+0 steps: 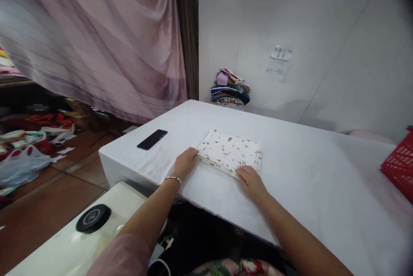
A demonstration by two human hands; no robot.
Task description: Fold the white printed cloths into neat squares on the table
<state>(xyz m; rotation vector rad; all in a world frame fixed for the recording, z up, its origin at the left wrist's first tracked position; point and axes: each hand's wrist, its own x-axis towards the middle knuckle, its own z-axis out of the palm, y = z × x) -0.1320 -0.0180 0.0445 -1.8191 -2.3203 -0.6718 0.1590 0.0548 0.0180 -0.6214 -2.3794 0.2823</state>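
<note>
A folded white cloth (226, 149) with a small grey and brown print lies flat on the white-covered table (306, 181). My left hand (186, 162), with a bracelet at the wrist, pinches its near left corner. At the near right corner, my right hand (251, 182) grips the edge, thumb on top and the other fingers partly hidden. Several layers show along the cloth's front edge. To the left of the cloth rests a black phone (152, 139), apart from both hands.
A stack of folded fabrics (230, 89) stands at the far edge by the wall. A red basket (400, 164) is at the right. A cream surface (58, 246) with a round black object (93, 218) is at lower left. A pink curtain (129, 31) hangs behind.
</note>
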